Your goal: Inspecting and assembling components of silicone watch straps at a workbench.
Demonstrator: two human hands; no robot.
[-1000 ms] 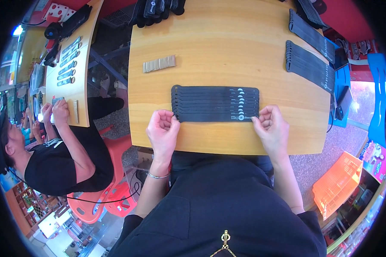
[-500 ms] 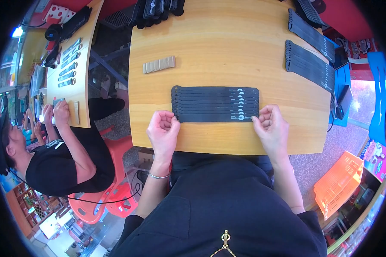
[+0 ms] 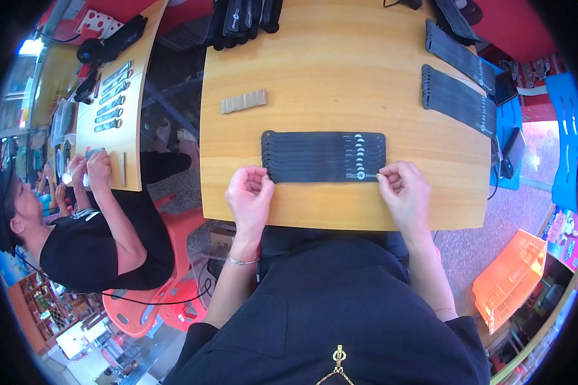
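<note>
A row of black straps lies overlapped on the wooden table in front of me. Each strap has rounded ends and pale markings near its right end, and together they form a neat rectangle. My left hand pinches the near left corner of the row, at the end of the nearest strap. At the near right corner, my right hand has thumb and forefinger closed on that strap's other end. The remaining fingers of both hands are curled in.
Similar fanned straps lie at the table's right, and more black straps hang at its far left edge. A tan folded strip rests left. A co-worker sits at a side table. An orange crate stands right.
The view has shifted slightly, so the table appears a little to the right. Both hands keep their pinch at the row's near corners; the straps look slightly more closely gathered.
</note>
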